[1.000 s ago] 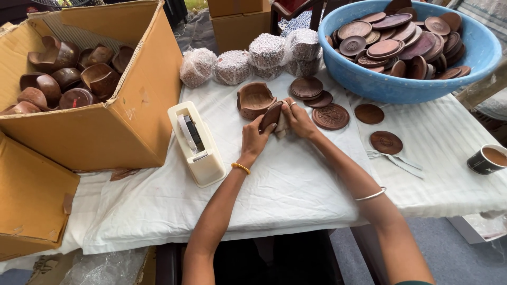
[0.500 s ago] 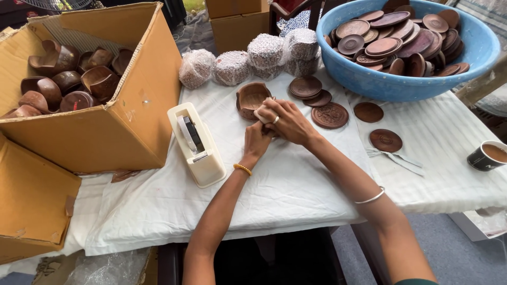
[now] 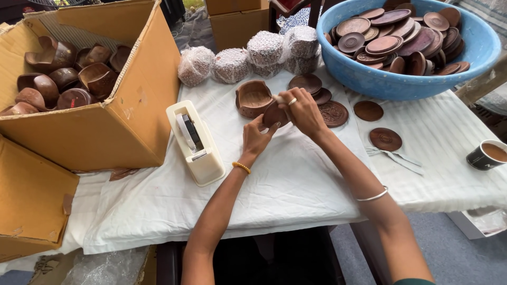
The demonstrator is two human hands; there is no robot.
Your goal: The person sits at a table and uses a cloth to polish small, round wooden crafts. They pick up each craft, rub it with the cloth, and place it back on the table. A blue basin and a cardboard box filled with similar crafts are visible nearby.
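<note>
I've got one brown disc [image 3: 274, 114] pinched between both hands, just in front of the holder [image 3: 253, 98], a carved wooden cup that stands on the white cloth [image 3: 296, 179]. My left hand [image 3: 255, 138] grips the disc from below, thumb and fingers closed on its edge; my right hand [image 3: 300, 108] curls over the top of it, fingers closed too. I can't tell whether anything sits inside the holder yet.

Just right of my hands lies a small pile of loose discs [image 3: 322, 97], and two more [image 3: 377, 124] lie apart nearer the spoons [image 3: 393, 157]. Behind them, four wrapped bundles [image 3: 253, 55] stand in a row, so some sets look finished. Plenty seems left: the blue tub [image 3: 475, 53] is heaped with discs, and the carton [image 3: 95, 126] at my left holds many bare holders. The tape dispenser [image 3: 194, 142] waits near my left wrist, and a cup [image 3: 486, 154] stands at the far right.
</note>
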